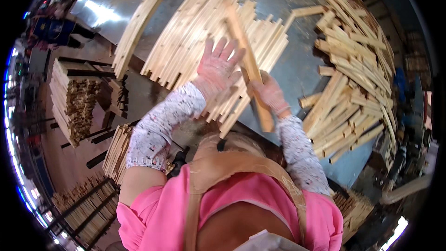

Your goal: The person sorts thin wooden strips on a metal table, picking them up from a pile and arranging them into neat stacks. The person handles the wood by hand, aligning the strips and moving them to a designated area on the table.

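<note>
The right hand (269, 94) grips a wooden stick (247, 53) near its lower end, slanting over the row (183, 35) on the counter (297, 72). The left hand (217, 67) is open, fingers spread above the row; whether it touches wood I cannot tell. Many sticks lie side by side, their ends uneven at the counter's near edge, and a narrow bundle (139, 25) lies at its left edge. That part looks arranged; the jumbled heap (355, 72) along the right edge looks unarranged, a sizeable share. No brand, label or writing is readable.
</note>
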